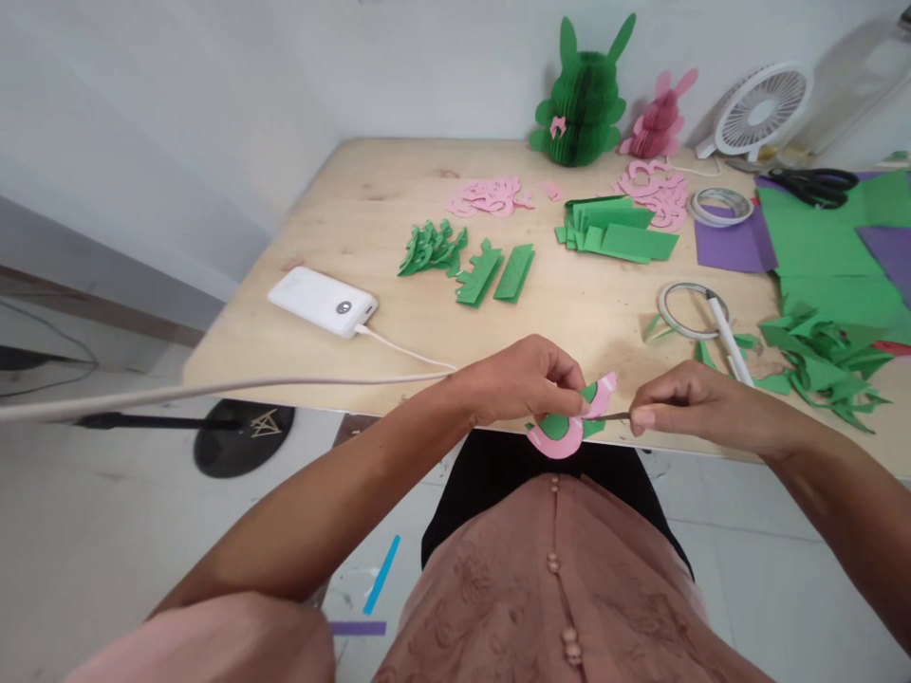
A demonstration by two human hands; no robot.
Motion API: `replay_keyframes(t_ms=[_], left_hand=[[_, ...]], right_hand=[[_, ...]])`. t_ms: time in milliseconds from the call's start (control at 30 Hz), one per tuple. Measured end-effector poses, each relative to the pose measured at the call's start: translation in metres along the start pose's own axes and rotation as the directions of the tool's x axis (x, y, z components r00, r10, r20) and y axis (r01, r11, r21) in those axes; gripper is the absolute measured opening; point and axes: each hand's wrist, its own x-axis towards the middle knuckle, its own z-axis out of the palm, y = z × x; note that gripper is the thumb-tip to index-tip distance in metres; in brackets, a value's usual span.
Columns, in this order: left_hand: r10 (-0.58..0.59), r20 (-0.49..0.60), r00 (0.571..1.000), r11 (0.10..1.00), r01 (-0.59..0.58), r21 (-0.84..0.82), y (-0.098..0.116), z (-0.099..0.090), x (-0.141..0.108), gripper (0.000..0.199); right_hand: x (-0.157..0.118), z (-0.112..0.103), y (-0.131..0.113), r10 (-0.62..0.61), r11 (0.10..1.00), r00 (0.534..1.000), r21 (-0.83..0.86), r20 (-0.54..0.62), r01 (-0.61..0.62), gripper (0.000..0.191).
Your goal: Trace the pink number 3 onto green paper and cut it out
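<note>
My left hand (pixel 548 384) pinches a curved pink paper cutout (pixel 559 446) with green paper lying against it, at the table's front edge above my lap. Between the thumb and fingers of my right hand (pixel 679 403) is a thin dark tool (pixel 613 416), whose tip meets the paper. Whether it is a blade or tweezers I cannot tell, since most of it is inside the hand. Farther back lie a pile of green paper cutouts (pixel 432 249) and a folded green strip (pixel 513 272). Pink cutouts (pixel 492 197) are heaped behind them.
A power bank (pixel 324 300) with its cable (pixel 234 384) lies left. Right of my hands are green scraps (pixel 826 360), a white pen (pixel 729 337), a tape roll (pixel 720 207) and scissors (pixel 815 186). Paper rabbits (pixel 586 104) and a fan (pixel 763 109) stand at the wall.
</note>
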Motion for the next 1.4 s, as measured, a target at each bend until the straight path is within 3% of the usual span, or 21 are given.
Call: replay_keyframes(t_ms=[1400], left_hand=[[0.001, 0.014, 1.000, 0.999, -0.001, -0.034, -0.0051, -0.0006, 0.0072, 0.012]], right_hand=[[0.0003, 0.0003, -0.0007, -0.010, 1.000, 0.999, 0.003, -0.045, 0.010, 0.042]])
